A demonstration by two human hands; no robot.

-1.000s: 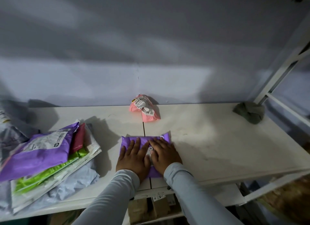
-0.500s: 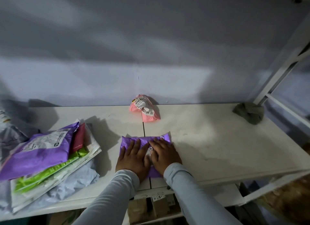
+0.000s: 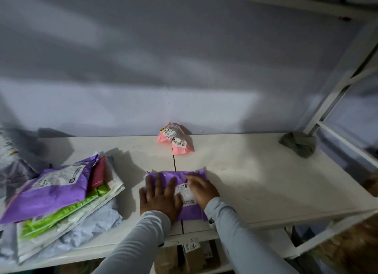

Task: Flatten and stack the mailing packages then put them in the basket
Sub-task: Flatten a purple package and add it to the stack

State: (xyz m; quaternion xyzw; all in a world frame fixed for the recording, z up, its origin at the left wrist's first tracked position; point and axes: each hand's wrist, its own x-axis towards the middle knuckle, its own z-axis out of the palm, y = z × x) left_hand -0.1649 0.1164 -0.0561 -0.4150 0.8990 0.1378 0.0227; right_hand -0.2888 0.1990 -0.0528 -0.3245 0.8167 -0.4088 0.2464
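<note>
Moved: the hands have spread apart on the purple package (image 3: 190, 211), uncovering its white label (image 3: 185, 193); earlier they lay side by side over it.
Package: flat on the worktop (image 3: 266, 183) at the front edge, between the stack (image 3: 59, 194) on the left and bare surface on the right.
Risk: trapped air may spring the package back; a hard outward sweep could slide the slick plastic off the front edge.
Left hand (image 3: 160, 197): palm down, fingers straight and splayed, pressing the package's left half.
Right hand (image 3: 202, 189): palm down, fingers straight, pressing the right half, gripping nothing.
Remaining: a pink package (image 3: 176, 138) lies unflattened by the wall; no basket shows.
</note>
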